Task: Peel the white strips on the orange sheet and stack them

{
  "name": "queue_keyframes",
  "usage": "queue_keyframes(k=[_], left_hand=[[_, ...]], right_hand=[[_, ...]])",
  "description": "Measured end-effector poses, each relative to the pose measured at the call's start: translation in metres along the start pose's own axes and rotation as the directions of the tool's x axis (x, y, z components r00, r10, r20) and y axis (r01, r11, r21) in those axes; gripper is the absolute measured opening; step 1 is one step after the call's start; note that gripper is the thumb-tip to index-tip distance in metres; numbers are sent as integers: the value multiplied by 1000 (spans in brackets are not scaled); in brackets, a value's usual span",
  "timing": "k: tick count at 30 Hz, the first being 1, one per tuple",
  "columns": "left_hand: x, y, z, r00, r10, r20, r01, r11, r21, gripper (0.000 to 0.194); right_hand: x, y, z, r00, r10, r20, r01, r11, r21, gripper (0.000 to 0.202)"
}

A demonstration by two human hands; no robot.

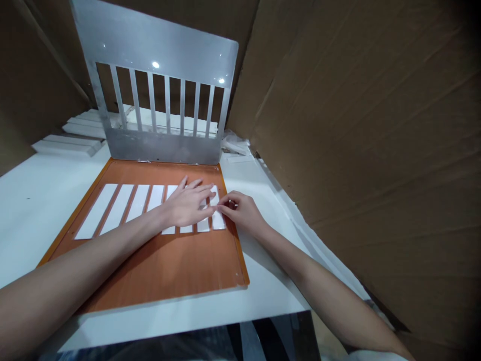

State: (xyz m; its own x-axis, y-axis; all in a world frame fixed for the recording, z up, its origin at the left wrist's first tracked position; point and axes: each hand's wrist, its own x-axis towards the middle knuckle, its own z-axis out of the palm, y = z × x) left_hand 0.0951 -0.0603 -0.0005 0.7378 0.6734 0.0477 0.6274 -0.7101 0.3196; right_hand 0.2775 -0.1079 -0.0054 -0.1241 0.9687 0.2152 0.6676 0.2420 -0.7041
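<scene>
Eight white strips (96, 211) appear set out in a row on the orange board (165, 265); the left hand (190, 204), spread flat, hides some. The right hand (244, 211) meets thumb to finger at the board's rightmost strip, its grip unclear. Beyond the board, the slotted frame (158, 42) stands raised, white stacks (69, 145) behind.

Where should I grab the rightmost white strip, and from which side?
Probably the near end of the rightmost white strip, pinched across its two long edges, coming from the near side. It lies flat and narrow on the orange board; that end is uncovered, while the left grip and right grip crowd its middle.
</scene>
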Motion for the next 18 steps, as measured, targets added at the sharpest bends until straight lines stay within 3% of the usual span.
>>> queue_keyframes(k=[5, 18], left_hand=[[0, 1, 4, 998, 33, -50, -31, 999, 41, 62], [5, -3, 7, 998, 8, -65, -8, 1000, 11, 67]], right_hand=[[-2, -5, 3, 997, 65, -46, -63, 997, 34, 7], [-3, -3, 9, 989, 85, -121, -85, 996, 6, 6]])
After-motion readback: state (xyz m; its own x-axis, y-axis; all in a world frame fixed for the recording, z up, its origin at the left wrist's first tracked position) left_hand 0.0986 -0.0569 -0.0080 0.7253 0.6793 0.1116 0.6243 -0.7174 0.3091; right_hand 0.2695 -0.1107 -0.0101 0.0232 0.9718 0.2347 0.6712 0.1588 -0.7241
